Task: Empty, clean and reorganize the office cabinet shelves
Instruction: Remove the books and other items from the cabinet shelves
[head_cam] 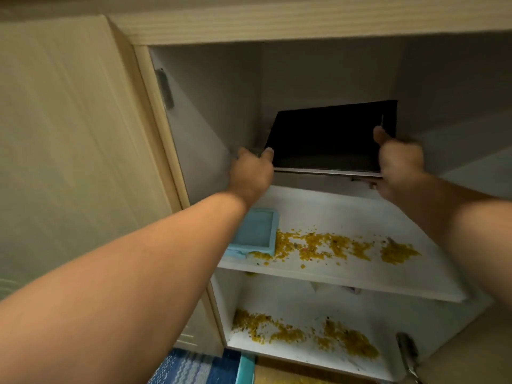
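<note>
A flat black book or folder with pale page edges is tilted up inside the top compartment of the open cabinet. My left hand grips its lower left corner and my right hand grips its right side, thumb on the black cover. Below my hands, the white upper shelf carries scattered yellow crumbs and a light blue sponge-like pad at its left front. The lower shelf is strewn with more yellow crumbs.
The wooden cabinet door stands open on the left, a hinge on the inner wall. Another door edge with a hinge is at the lower right. A blue patterned mat and a teal object lie on the floor.
</note>
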`<state>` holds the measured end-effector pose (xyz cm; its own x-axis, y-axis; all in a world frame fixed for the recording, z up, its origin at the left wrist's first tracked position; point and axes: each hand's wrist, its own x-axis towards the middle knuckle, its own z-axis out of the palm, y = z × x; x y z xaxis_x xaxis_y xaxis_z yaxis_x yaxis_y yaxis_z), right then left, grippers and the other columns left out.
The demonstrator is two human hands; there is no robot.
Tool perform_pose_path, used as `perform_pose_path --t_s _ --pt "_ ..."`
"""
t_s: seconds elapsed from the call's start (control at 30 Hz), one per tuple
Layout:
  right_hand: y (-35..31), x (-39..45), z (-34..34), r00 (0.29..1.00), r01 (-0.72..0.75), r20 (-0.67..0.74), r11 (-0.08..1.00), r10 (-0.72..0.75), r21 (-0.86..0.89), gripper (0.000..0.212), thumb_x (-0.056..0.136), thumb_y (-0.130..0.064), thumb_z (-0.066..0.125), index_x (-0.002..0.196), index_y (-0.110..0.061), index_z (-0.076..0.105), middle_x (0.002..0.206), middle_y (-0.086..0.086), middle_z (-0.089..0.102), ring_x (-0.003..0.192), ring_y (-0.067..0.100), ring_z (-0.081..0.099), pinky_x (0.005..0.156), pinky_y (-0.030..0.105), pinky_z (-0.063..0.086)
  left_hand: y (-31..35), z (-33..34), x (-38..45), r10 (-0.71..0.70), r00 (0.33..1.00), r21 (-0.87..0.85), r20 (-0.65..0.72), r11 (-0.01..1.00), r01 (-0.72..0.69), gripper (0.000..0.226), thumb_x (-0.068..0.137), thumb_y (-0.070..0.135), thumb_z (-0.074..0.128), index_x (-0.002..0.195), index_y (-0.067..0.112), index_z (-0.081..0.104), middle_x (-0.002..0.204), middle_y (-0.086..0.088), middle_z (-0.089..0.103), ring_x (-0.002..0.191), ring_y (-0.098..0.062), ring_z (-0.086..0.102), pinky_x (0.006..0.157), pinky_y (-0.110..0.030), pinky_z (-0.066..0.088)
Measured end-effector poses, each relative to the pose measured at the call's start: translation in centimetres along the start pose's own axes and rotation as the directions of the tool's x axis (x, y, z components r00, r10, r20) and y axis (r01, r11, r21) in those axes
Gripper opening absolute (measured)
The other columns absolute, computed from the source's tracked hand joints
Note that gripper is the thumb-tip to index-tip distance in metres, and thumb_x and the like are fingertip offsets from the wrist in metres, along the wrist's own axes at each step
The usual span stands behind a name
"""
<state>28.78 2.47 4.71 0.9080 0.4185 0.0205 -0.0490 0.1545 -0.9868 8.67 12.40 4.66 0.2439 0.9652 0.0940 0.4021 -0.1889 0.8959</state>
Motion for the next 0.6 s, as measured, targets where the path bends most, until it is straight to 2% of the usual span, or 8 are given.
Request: perform_pose_path --t_s 0.03,0.1,0.17,0.23,0.37,0.43,0.5,0.6 --pt "-0.9 -0.6 -1.2 1.000 -0.030 0.008 0.999 0.029 0.022 0.050 0.076 -0.044 0.078 0.114 -0.014 0.064 0.108 0.011 0.070 0.095 0.038 0.069 0.074 0.051 0.058 0.7 -0.7 -1.0 -0.025 1.000 -0.101 -0.008 0.995 0.024 0.057 0.101 0.042 0.050 0.140 0.001 0.043 0.142 -0.018 0.052 0.132 -0.033 0.047 0.100 -0.030 0.036" --pt "-2.5 -2.4 -3.6 0.994 -0.082 0.081 0.996 0.078 0.046 0.041 0.083 -0.038 0.074 0.116 -0.015 0.065 0.109 0.011 0.071 0.090 0.035 0.070 0.056 0.041 0.055 1.7 -2.3 -3.5 -0.109 0.993 -0.310 0.039 0.944 0.116 0.047 0.099 0.050 0.050 0.120 0.008 0.057 0.117 -0.013 0.066 0.113 -0.032 0.060 0.092 -0.033 0.045" --pt "-3.6 -4.9 -5.7 0.972 -0.134 0.199 0.990 0.123 0.043 0.024 0.091 -0.033 0.068 0.108 -0.017 0.066 0.106 0.006 0.070 0.086 0.025 0.071 0.051 0.032 0.054 2.5 -4.1 -7.4 -0.218 0.954 -0.496 0.207 0.817 0.294 0.047 0.093 0.061 0.054 0.101 0.015 0.058 0.099 -0.006 0.069 0.099 -0.028 0.066 0.092 -0.038 0.053" --pt "-4.1 -7.7 -7.4 0.933 -0.207 0.304 0.978 0.191 0.022 0.012 0.094 -0.027 0.064 0.099 -0.016 0.066 0.097 0.004 0.071 0.075 0.016 0.071 0.054 0.026 0.057 2.1 -5.2 -11.0 -0.242 0.915 -0.586 0.323 0.708 0.394 0.063 0.083 0.070 0.061 0.116 0.017 0.062 0.112 -0.006 0.072 0.106 -0.026 0.068 0.095 -0.048 0.054" --pt "-4.5 -13.6 -9.8 0.784 -0.294 0.520 0.941 0.337 -0.167 0.018 0.095 -0.026 0.060 0.105 -0.014 0.069 0.087 0.006 0.074 0.066 0.016 0.071 0.054 0.025 0.057 -0.9 -7.2 -19.5 -0.317 0.899 -0.662 0.303 0.609 0.437 0.065 0.077 0.062 0.074 0.125 0.021 0.060 0.106 -0.003 0.075 0.091 -0.024 0.074 0.079 -0.047 0.061" --pt "-4.2 -15.8 -9.9 0.739 -0.241 0.559 0.922 0.377 -0.302 0.022 0.097 -0.030 0.058 0.101 -0.012 0.070 0.084 0.007 0.074 0.068 0.019 0.071 0.060 0.030 0.057 -2.4 -8.5 -23.3 -0.380 0.901 -0.672 0.210 0.614 0.415 0.048 0.082 0.050 0.075 0.119 0.022 0.062 0.098 -0.003 0.077 0.084 -0.024 0.075 0.068 -0.042 0.062" --pt "-4.1 -17.4 -9.0 0.729 -0.102 0.558 0.869 0.396 -0.485 0.039 0.100 -0.044 0.051 0.099 -0.012 0.072 0.085 0.006 0.076 0.074 0.022 0.072 0.072 0.036 0.057 -3.6 -10.4 -25.6 -0.413 0.900 -0.666 0.140 0.634 0.394 0.034 0.086 0.041 0.073 0.111 0.021 0.065 0.090 -0.004 0.077 0.079 -0.025 0.075 0.064 -0.042 0.062" --pt "-4.1 -17.9 -6.8 0.752 0.075 0.538 0.762 0.380 -0.643 0.053 0.102 -0.057 0.037 0.101 -0.015 0.070 0.087 0.002 0.074 0.068 0.015 0.068 0.061 0.030 0.052 -5.4 -14.0 -26.8 -0.421 0.899 -0.604 0.120 0.688 0.402 0.029 0.085 0.035 0.075 0.105 0.015 0.068 0.087 -0.008 0.077 0.077 -0.029 0.075 0.067 -0.045 0.062"
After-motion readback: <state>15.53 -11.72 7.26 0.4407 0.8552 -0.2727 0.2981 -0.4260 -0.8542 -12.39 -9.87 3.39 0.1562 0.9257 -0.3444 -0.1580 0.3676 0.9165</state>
